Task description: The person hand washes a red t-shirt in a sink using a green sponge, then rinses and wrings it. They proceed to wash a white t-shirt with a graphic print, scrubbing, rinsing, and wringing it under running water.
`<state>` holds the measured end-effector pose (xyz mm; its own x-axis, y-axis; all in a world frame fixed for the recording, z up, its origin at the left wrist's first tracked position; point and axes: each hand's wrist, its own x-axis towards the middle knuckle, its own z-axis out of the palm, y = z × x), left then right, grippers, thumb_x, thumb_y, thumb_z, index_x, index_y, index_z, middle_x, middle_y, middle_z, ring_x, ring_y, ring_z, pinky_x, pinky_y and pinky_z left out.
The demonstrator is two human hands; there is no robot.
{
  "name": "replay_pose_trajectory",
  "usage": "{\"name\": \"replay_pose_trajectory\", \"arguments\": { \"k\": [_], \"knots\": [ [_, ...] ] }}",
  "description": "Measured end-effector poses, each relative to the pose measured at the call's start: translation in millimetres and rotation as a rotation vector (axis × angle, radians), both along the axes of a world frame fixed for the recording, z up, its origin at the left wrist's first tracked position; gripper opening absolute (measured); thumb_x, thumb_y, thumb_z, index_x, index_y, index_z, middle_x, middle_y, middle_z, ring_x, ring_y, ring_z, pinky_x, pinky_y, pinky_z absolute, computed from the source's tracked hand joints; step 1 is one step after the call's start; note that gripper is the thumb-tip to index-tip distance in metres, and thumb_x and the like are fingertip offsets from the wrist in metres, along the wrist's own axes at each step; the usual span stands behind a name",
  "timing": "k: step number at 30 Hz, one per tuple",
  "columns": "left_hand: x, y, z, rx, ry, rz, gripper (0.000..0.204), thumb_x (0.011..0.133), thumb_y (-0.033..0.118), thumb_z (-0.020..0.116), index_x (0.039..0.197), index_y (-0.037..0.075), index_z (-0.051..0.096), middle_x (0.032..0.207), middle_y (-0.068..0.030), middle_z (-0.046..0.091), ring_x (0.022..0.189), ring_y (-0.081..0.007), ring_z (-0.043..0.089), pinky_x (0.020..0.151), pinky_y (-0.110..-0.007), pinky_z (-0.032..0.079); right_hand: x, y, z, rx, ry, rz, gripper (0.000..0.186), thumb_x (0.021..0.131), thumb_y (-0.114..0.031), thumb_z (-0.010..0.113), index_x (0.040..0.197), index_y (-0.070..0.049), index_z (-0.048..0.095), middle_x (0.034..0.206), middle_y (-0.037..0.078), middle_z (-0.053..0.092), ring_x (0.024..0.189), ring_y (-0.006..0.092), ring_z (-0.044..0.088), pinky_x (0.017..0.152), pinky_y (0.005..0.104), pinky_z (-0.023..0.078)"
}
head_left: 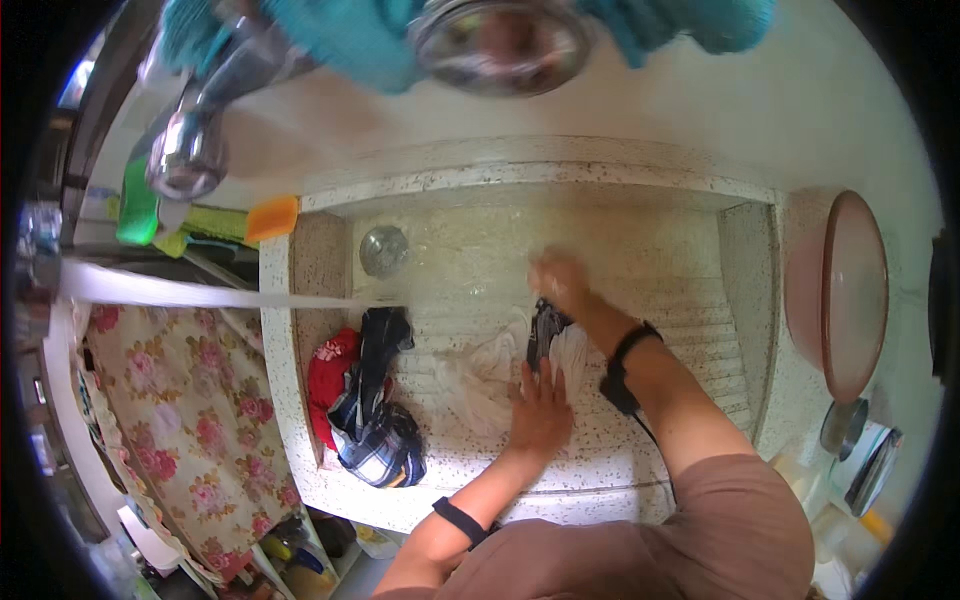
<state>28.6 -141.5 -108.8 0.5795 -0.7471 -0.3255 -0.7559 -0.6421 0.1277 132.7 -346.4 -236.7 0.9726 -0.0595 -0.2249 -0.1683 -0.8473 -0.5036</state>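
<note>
In a speckled stone sink with a ridged washboard [690, 340], a wet white cloth [468, 372] lies spread at the centre, with a dark grey cloth [548, 325] on its right part. My left hand [540, 410] rests on these cloths, fingers spread. My right hand [557, 280] is just above it at the top end of the dark cloth, smeared by motion, so its grip is unclear. To the left lie a red cloth [328, 390] and a dark plaid garment [380, 440], heaped against the sink's side.
A round metal piece [385, 250] sits at the sink's back left. An orange object [270, 216] is on the left rim, below chrome taps [185, 150]. A pink basin [840, 295] leans at the right. Teal towels [700, 25] hang above; a floral curtain [180, 420] is at left.
</note>
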Motion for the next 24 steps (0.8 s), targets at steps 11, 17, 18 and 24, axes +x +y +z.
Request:
{"name": "replay_pose_trajectory", "arguments": {
  "k": [11, 17, 18, 24],
  "knots": [
    [88, -62, -36, -0.257, 0.051, -0.152, 0.052, 0.093, 0.037, 0.049, 0.135, 0.006, 0.049, 0.145, -0.0203, 0.040, 0.132, -0.0382, 0.039, 0.106, -0.049, 0.033, -55, -80, 7, -0.103, -0.180, -0.656, 0.038, 0.093, -0.019, 0.055, 0.124, 0.003, 0.052, 0.122, 0.018, 0.056, 0.112, 0.0303, 0.052, 0.096, 0.0406, 0.042],
    [138, -17, -64, -0.145, 0.171, -0.016, 0.058, 0.094, 0.040, 0.048, 0.135, -0.001, 0.046, 0.144, -0.0239, 0.037, 0.136, -0.0393, 0.032, 0.107, -0.049, 0.031, -52, -85, -8, 0.551, -0.140, -0.403, 0.042, 0.094, -0.014, 0.055, 0.130, 0.006, 0.048, 0.127, 0.021, 0.053, 0.118, 0.0314, 0.050, 0.100, 0.0413, 0.041],
    [142, -9, -64, -0.093, 0.131, 0.040, 0.060, 0.094, 0.041, 0.048, 0.135, -0.002, 0.044, 0.144, -0.0244, 0.036, 0.137, -0.0395, 0.030, 0.107, -0.050, 0.031, -55, -109, -10, 0.433, -0.080, -0.457, 0.042, 0.095, -0.016, 0.052, 0.132, 0.004, 0.047, 0.132, 0.020, 0.049, 0.122, 0.0309, 0.046, 0.103, 0.0405, 0.038],
    [151, -32, -93, 0.178, 0.086, 0.314, 0.064, 0.096, 0.036, 0.042, 0.141, -0.008, 0.033, 0.150, -0.0322, 0.023, 0.140, -0.0483, 0.018, 0.109, -0.062, 0.017, -60, -94, -15, 0.166, -0.331, -0.828, 0.044, 0.096, -0.021, 0.051, 0.133, 0.002, 0.046, 0.141, 0.021, 0.040, 0.132, 0.0335, 0.035, 0.113, 0.0404, 0.026]
  ]
}}
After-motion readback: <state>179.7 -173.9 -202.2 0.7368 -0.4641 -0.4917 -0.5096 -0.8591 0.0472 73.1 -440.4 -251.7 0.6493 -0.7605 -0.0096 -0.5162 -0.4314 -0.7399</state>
